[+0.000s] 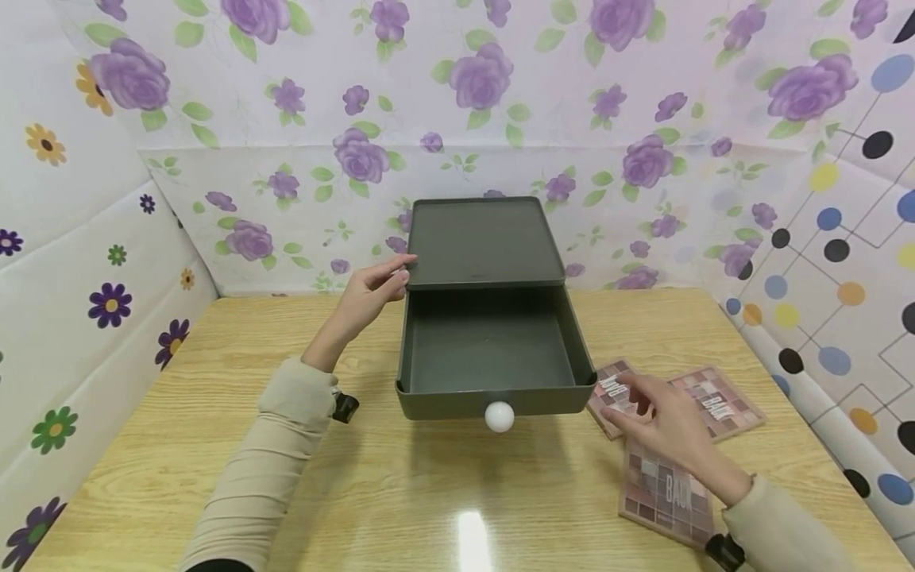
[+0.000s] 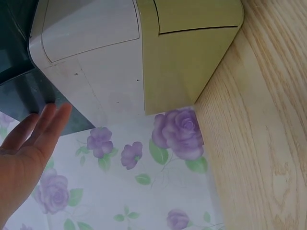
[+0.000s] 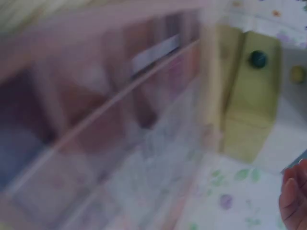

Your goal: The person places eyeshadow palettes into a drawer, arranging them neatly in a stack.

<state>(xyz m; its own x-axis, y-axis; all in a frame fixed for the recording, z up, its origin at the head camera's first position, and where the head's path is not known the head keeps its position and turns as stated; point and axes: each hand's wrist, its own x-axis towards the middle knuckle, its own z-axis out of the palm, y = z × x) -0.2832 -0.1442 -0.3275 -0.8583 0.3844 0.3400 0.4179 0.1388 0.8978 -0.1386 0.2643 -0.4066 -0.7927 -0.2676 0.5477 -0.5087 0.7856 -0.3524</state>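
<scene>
A stacked drawer unit has a dark grey-green top tier (image 1: 482,242), whose drawer (image 1: 493,349) is pulled out toward me and shows a bare inside. A white round knob (image 1: 499,416) sits on the drawer's front. My left hand (image 1: 368,295) rests its fingertips at the left side of the top tier, fingers extended. To the right, my right hand (image 1: 668,421) hovers over the eyeshadow palettes with its fingers loosely bent and nothing between them. One palette (image 1: 599,413) lies beside the drawer, another (image 1: 729,405) farther right, and a third (image 1: 665,500) nearer me.
Below the dark tier, the left wrist view shows a white tier (image 2: 110,81) and a yellow tier (image 2: 177,67). A dark knob (image 3: 257,59) marks the yellow drawer. The wooden table (image 1: 286,492) meets flower-patterned cloth (image 1: 286,214) behind and dotted cloth (image 1: 843,318) at right.
</scene>
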